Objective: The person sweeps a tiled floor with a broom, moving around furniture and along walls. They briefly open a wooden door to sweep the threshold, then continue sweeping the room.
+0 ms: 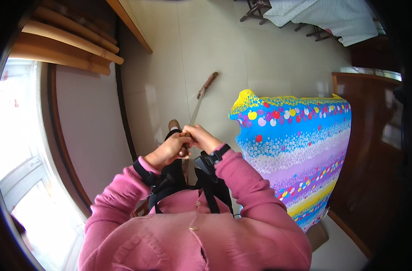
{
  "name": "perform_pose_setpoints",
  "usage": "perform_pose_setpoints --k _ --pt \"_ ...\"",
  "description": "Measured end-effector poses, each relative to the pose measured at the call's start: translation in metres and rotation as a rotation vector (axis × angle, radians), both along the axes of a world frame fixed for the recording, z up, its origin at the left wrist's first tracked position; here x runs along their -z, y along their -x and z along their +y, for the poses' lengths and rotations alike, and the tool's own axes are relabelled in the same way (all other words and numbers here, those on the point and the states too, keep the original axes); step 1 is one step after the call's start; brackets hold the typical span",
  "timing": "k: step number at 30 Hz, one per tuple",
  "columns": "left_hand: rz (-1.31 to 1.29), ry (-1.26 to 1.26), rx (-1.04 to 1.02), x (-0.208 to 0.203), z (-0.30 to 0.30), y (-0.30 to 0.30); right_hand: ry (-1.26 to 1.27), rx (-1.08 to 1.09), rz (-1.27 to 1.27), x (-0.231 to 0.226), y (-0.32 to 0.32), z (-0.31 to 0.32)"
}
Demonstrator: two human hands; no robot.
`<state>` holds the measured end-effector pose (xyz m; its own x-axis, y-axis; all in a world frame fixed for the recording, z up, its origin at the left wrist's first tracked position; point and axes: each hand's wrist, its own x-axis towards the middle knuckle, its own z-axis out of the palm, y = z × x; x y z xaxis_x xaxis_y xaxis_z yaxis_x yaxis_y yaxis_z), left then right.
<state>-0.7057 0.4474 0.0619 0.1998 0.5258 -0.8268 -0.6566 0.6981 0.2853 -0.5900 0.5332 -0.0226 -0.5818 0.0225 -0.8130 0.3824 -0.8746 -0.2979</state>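
Long rod: the thin, pale shaft [196,111] lies to the left of the striped cloth [296,149], slanting so that its brown far end [208,84] sits beyond and left of the cloth's far left corner.
Left hand: the left hand [170,147] is closed around the rod's near part, left of the cloth; a rounded brown knob [183,151] shows below the fingers.
Right hand: the right hand [202,137] is curled in against the left, between it and the cloth, gripping the rod; its exact finger placement is partly hidden.
Stiffness: the shaft looks straight and probably hardly bends.
Weight: likely light to moderate, though its length and thicker far end may make the tip feel heavy.
Surface: the pale shaft has a smooth sheen and may slip; the brown parts look rougher and likely grip better.
Fragility: probably sturdy; whether the shaft has an edge, I cannot tell.
Hold: the near brown part, left of the cloth, seems best, both hands close together.
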Motion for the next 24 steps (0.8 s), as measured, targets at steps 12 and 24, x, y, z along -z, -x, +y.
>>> perform_pose_setpoints --k 12,24 --pt "0.056 -0.095 0.011 0.068 0.076 -0.064 0.042 -0.262 0.013 -0.075 -0.086 0.098" --pt "-0.057 0.022 -0.444 0.093 0.118 -0.177 -0.107 -0.887 -0.045 -0.098 -0.176 0.192"
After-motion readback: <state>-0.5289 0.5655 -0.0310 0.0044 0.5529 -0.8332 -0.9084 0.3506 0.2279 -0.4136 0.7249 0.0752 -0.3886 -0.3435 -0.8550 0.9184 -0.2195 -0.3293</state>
